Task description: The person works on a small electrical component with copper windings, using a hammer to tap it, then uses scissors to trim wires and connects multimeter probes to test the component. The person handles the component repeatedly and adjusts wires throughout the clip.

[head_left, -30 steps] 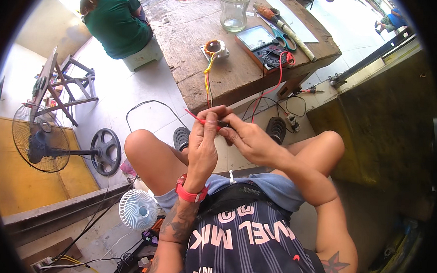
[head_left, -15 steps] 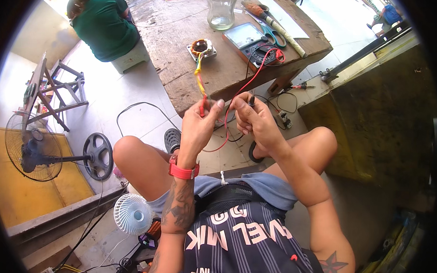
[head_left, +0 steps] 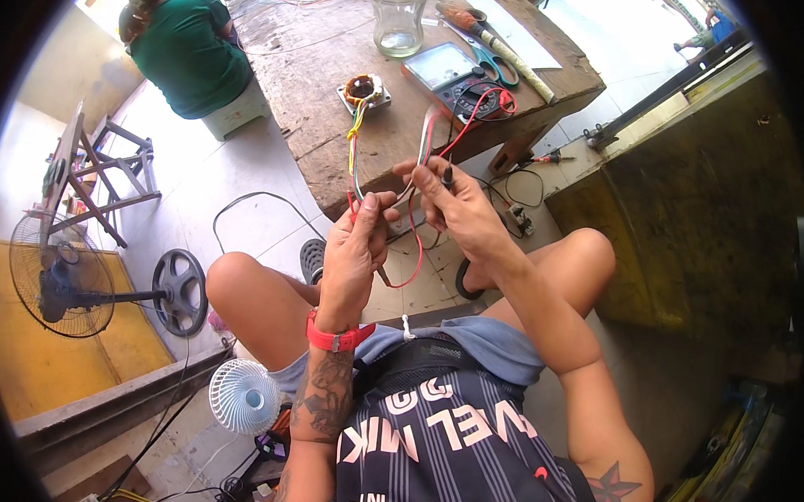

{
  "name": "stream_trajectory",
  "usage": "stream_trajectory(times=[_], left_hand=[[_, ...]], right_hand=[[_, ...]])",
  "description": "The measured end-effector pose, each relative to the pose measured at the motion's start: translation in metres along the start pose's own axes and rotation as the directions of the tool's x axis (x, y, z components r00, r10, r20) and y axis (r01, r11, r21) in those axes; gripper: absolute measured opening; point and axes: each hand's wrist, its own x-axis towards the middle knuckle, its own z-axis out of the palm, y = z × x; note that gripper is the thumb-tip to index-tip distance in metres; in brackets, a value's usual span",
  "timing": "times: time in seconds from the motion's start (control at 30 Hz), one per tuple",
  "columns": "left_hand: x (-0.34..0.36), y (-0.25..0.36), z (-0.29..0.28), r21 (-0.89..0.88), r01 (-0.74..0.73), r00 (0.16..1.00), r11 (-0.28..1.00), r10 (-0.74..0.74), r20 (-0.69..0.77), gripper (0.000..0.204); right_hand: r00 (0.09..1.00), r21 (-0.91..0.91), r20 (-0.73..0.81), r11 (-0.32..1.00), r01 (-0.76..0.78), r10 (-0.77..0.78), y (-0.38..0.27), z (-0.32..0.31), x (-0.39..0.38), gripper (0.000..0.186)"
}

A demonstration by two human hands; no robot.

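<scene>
A small motor stator (head_left: 363, 91) with copper windings sits near the table's front edge. From it a bundle of thin coloured wires (head_left: 355, 148) runs down to my left hand (head_left: 356, 245). That hand is closed, pinching the wires together with a red test probe (head_left: 352, 201). My right hand (head_left: 457, 202) is closed on a black test probe (head_left: 447, 175), and its fingertips also pinch the loose ends of the wires (head_left: 425, 138), which point upward. Beyond it, an analog multimeter (head_left: 446, 65) lies on the table, its red lead (head_left: 464, 129) and black lead plugged in.
On the wooden table (head_left: 310, 97) stand a glass bottle (head_left: 398, 25), teal scissors (head_left: 500, 64) and a wrapped stick (head_left: 506, 55). A stand fan (head_left: 60, 279) and a small white fan (head_left: 245, 396) are at left. A person in green (head_left: 183, 53) sits beyond. Cords lie on the floor.
The wires now spread in a loop between my hands, their ends raised at my right fingertips. My left hand has dropped slightly and turned; the red lead hangs beside it.
</scene>
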Motion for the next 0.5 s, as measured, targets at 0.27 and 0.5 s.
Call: stream_trajectory(times=[0.27, 0.5], left_hand=[[0.006, -0.009, -0.007, 0.001, 0.033, 0.998, 0.999, -0.033, -0.055, 0.044], [-0.002, -0.013, -0.014, -0.138, 0.059, 0.989, 0.989, -0.076, -0.124, 0.048]], right_hand=[[0.971, 0.079, -0.077, 0.970, 0.232, -0.226, 0.002, -0.009, 0.009, 0.030], [0.995, 0.035, -0.078, 0.997, 0.065, -0.062, 0.015, -0.004, 0.001, 0.033]])
